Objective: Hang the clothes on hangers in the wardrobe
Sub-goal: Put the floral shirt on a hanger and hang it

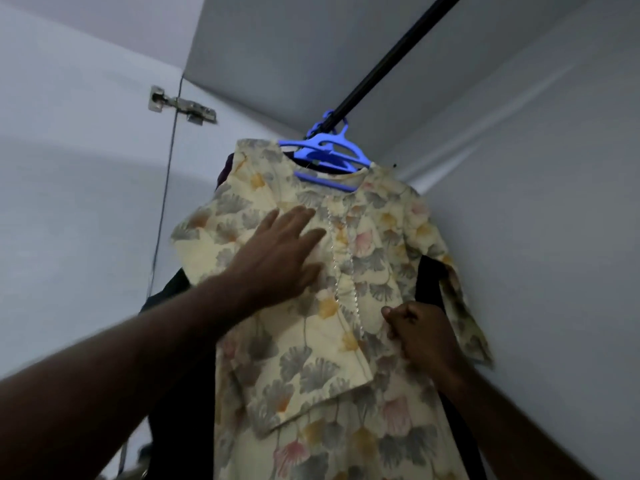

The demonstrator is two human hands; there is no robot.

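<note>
Pale wardrobe interior (pixel 519 168), dim light, a metal hinge (pixel 180 105) on the door edge to the left. A black rail (pixel 391 60) runs up and away overhead. On it we count several blue hangers (pixel 329 154) bunched together; the exact number is unclear. The front one carries a cream floral top (pixel 311 358), its neckline seated over the hanger's shoulders, so this piece is hung and on the rail. Our left hand (pixel 280 254) lies flat against the chest of the top, fingers straight, pressing and gripping nothing. Our right hand (pixel 422 336) has curled fingers that pinch the fabric just right of the beaded front placket. We judge this as smoothing and squaring the garment, the last touch for this item. Dark clothes (pixel 180 375) hang behind it, so part of the job looks done. Whether more clothes wait off-frame, we cannot tell.
</note>
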